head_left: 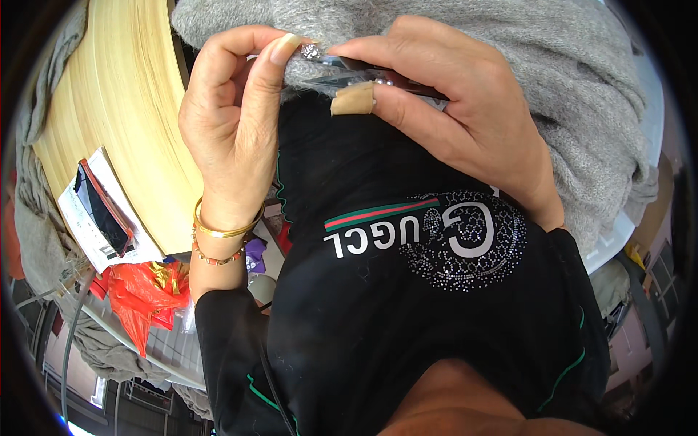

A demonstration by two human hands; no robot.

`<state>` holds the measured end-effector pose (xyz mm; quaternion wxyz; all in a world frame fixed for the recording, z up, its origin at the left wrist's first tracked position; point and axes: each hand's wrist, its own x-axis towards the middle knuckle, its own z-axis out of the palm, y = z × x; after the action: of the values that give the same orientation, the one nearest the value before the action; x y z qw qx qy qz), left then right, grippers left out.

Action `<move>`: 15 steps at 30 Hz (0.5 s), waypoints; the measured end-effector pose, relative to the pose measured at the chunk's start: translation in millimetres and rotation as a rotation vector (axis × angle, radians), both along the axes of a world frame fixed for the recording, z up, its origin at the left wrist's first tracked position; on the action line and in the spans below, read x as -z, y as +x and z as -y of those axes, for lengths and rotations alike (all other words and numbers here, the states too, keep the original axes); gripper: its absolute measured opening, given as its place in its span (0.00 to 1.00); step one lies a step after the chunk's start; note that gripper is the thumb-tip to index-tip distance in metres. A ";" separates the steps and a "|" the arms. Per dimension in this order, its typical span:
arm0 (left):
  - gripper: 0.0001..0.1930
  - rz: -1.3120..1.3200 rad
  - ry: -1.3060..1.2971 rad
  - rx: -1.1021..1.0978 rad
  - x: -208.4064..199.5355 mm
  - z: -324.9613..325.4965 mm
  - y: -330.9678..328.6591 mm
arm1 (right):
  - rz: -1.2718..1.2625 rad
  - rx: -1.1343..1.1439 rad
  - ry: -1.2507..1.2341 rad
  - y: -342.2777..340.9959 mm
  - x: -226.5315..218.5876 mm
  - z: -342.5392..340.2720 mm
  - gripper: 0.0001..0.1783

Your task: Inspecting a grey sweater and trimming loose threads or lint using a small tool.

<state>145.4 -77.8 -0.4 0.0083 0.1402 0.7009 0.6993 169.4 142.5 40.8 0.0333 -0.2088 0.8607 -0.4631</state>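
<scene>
My left hand (pixel 243 109) pinches a small sparkling silver bead or button (pixel 311 51) between thumb and forefinger, in front of grey knitted fabric (pixel 552 87). Facing it, my right hand (pixel 458 94) is closed round a pair of small dark thread snips (pixel 418 86). Their two pointed blades stand apart and reach toward the left fingertips, the upper one close to the silver piece. Tan tape (pixel 352 99) wraps the tip of the right thumb. A few tiny pearl-like beads (pixel 383 82) show beside that thumb. The palm hides most of the snips' handle.
A pale wooden table (pixel 116 73) curves along the left. On its edge lie white papers (pixel 76 211) under a dark phone-like object with a red edge (pixel 105 211). Below are a red plastic bag (pixel 145 298) and a white plastic basket (pixel 171 352). More grey knitwear hangs at far left.
</scene>
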 end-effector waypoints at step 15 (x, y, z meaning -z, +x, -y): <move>0.03 0.134 0.095 0.038 -8.6 -2.7 3.1 | -0.155 0.065 0.190 6.9 -8.7 2.5 0.19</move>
<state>148.5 -75.0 8.2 0.0619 0.1067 0.6619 0.7393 176.3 140.1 49.6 -0.0287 -0.2118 0.9070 -0.3629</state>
